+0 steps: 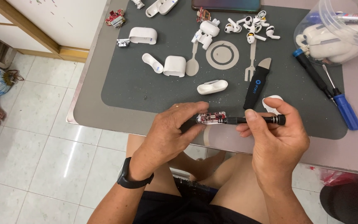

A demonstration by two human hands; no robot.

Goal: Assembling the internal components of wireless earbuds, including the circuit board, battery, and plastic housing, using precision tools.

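Even, bright indoor light reaches you from above; nothing in the frame is dim. A long pale glare streak lies on the floor tiles [69, 155] at lower left, and a softer sheen runs along the table edge [88, 74] at centre left. Shadows are short and soft: note the faint ones beside the white shells on the grey mat [137, 89] and under your hands at centre. Focus is sharp across the middle. Wide-angle distortion bows the straight edges towards the corners, and the clear plastic tub [340, 29] at upper right carries small highlights.
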